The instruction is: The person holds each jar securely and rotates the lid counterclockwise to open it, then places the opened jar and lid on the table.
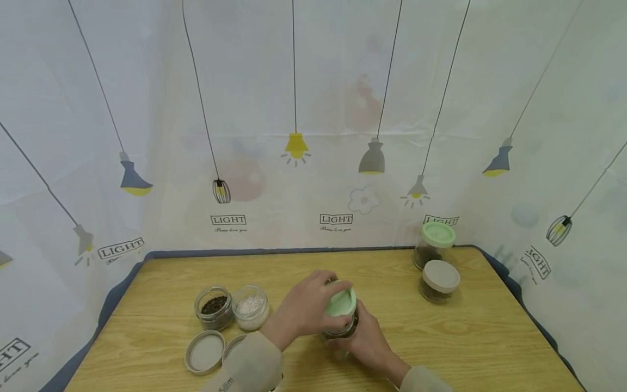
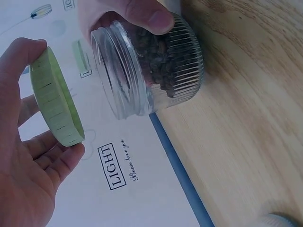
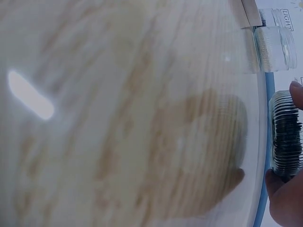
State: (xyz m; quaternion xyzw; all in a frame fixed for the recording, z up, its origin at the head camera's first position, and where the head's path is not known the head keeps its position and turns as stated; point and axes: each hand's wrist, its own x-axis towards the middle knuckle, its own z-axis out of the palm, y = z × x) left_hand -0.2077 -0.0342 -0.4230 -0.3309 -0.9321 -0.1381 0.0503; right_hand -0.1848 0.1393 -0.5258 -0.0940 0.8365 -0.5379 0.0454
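My left hand (image 1: pixel 306 306) pinches the rim of a light green round lid (image 2: pixel 52 97) between thumb and fingers. The lid is apart from the mouth of a ribbed clear glass jar (image 2: pixel 177 66), with a small gap between them in the left wrist view. Dark small pieces, too blurred to name, fill part of that jar. My right hand (image 1: pixel 368 340) grips the jar around its side, thumb and fingers on the glass. The right wrist view shows the ribbed jar wall (image 3: pixel 285 135) at its right edge, with part of the right hand (image 3: pixel 289 201) below it.
On the left stand two open glass jars, one with dark brown pieces (image 1: pixel 214 311), one with white granules (image 1: pixel 251 311). Before them lie a pale lid (image 1: pixel 204 353) and another, partly behind my sleeve. At the back right stand a green-lidded jar (image 1: pixel 437 235) and a beige-lidded jar (image 1: pixel 440 277).
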